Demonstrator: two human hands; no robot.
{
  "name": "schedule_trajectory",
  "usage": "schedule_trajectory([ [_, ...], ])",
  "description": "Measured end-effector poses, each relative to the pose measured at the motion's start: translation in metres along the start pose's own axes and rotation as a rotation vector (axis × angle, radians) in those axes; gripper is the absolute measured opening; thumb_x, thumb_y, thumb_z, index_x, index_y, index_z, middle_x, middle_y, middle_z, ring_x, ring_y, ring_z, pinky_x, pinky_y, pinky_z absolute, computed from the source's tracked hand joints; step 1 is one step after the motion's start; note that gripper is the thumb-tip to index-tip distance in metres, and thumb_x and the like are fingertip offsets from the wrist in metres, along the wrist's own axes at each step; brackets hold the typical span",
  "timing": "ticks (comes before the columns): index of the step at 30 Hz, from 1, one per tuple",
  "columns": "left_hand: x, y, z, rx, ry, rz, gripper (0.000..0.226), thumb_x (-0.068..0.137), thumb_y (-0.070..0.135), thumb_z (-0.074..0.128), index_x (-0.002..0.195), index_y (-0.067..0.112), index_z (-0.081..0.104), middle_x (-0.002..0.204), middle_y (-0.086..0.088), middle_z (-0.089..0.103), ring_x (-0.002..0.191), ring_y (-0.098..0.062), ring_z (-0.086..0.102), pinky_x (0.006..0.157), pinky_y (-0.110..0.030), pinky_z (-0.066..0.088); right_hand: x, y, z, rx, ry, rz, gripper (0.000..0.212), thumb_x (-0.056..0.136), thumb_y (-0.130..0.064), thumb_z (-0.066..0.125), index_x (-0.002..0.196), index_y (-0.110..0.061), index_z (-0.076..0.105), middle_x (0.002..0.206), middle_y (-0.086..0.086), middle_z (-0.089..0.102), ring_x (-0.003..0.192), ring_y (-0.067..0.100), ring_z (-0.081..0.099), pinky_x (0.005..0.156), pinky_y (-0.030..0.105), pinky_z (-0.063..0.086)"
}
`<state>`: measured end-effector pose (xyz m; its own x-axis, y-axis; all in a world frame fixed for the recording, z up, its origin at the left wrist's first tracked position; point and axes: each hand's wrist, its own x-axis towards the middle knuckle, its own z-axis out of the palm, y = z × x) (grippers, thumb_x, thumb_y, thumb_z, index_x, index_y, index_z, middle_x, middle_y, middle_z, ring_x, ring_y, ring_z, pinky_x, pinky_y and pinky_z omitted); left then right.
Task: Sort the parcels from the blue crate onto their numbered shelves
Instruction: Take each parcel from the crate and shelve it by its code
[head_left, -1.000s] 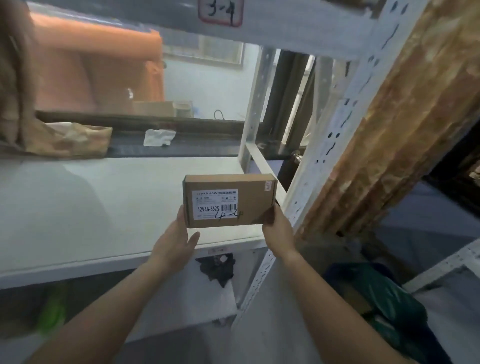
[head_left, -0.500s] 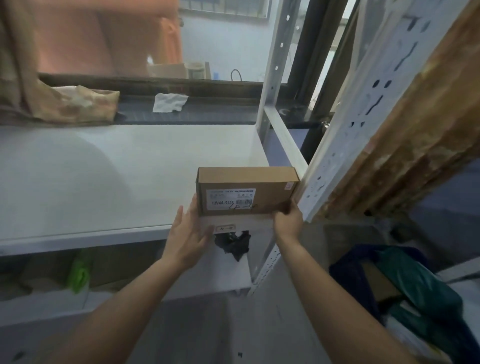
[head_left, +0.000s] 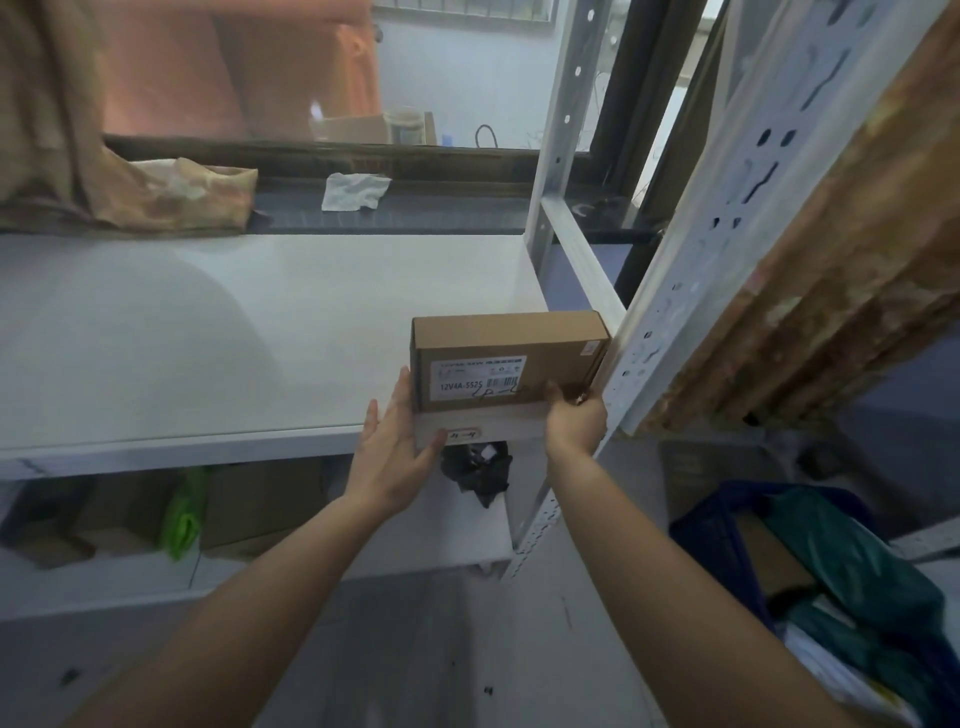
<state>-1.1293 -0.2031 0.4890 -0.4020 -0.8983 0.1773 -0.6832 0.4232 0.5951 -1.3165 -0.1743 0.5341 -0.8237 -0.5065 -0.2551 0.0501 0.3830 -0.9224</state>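
A brown cardboard parcel (head_left: 506, 343) with a white barcode label stands on its long edge at the front right corner of the white shelf (head_left: 234, 332). My left hand (head_left: 397, 444) lies flat, fingers straight, against the parcel's left end and the shelf lip. My right hand (head_left: 574, 418) grips the parcel's lower right corner from below. A small handwritten tag (head_left: 464, 433) is stuck on the shelf's front edge under the parcel. The blue crate (head_left: 719, 545) sits on the floor at lower right, holding green bags and a cardboard box.
A perforated white upright (head_left: 691, 291) stands just right of the parcel. Crumpled brown fabric (head_left: 171, 202) lies at the shelf's back left. On the lower shelf are a black bag (head_left: 478, 473), a green bag (head_left: 182, 514) and cardboard boxes.
The parcel came down from mid-air onto the shelf's front right corner. My left hand slid from under it to its left end. The camera tilted downward.
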Motion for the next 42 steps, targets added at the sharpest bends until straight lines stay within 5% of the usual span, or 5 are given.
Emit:
schedule_trajectory([
  [6,-0.009,-0.001,-0.003,0.062,-0.041,-0.149,0.094,0.082,0.070,0.034,0.147,0.027,-0.018,0.159,0.005,-0.010,0.143,-0.016,-0.008,0.111,-0.033,-0.006,-0.023,0.006,-0.015,0.018,-0.028,-0.076,0.051,0.090,-0.026,0.059,0.137,-0.010,0.047,0.138,0.007,0.051,0.127,0.027,0.049,0.100,0.035,0.041],
  [15,-0.061,-0.017,-0.098,0.572,-0.263,-0.205,0.085,0.091,0.064,0.023,0.148,0.015,-0.017,0.157,-0.002,-0.020,0.146,-0.018,-0.016,0.118,-0.038,-0.009,-0.086,0.006,-0.023,-1.241,-0.685,-0.746,0.073,0.095,-0.040,0.045,0.153,-0.013,0.011,0.161,0.003,0.012,0.149,0.021,0.011,0.120,0.039,0.011],
  [23,-0.130,-0.053,-0.305,0.624,-0.066,-0.367,0.081,0.092,0.062,0.021,0.149,0.015,-0.014,0.158,-0.003,-0.018,0.146,-0.018,-0.014,0.121,-0.040,-0.005,-0.240,-0.135,0.068,-1.181,-0.769,-1.275,0.071,0.097,-0.043,0.043,0.154,-0.013,0.011,0.163,0.004,0.005,0.150,0.019,0.005,0.122,0.036,0.005],
  [29,-0.247,-0.101,-0.503,0.679,0.091,-0.597,0.081,0.091,0.065,0.019,0.151,0.014,-0.003,0.160,-0.003,-0.008,0.147,-0.016,-0.005,0.120,-0.038,-0.001,-0.418,-0.231,0.127,-0.952,-0.748,-1.520,0.064,0.092,-0.044,0.050,0.146,-0.014,0.032,0.155,0.005,0.029,0.143,0.023,0.028,0.115,0.036,0.026],
  [42,-0.577,-0.204,-0.684,0.726,0.318,-0.968,0.079,0.093,0.060,0.023,0.151,0.013,-0.002,0.160,-0.004,-0.005,0.148,-0.016,-0.001,0.119,-0.035,0.001,-0.771,-0.189,0.236,-0.915,-1.082,-1.743,0.071,0.094,-0.052,0.044,0.152,-0.017,0.022,0.160,0.005,0.022,0.145,0.026,0.025,0.118,0.038,0.024],
])
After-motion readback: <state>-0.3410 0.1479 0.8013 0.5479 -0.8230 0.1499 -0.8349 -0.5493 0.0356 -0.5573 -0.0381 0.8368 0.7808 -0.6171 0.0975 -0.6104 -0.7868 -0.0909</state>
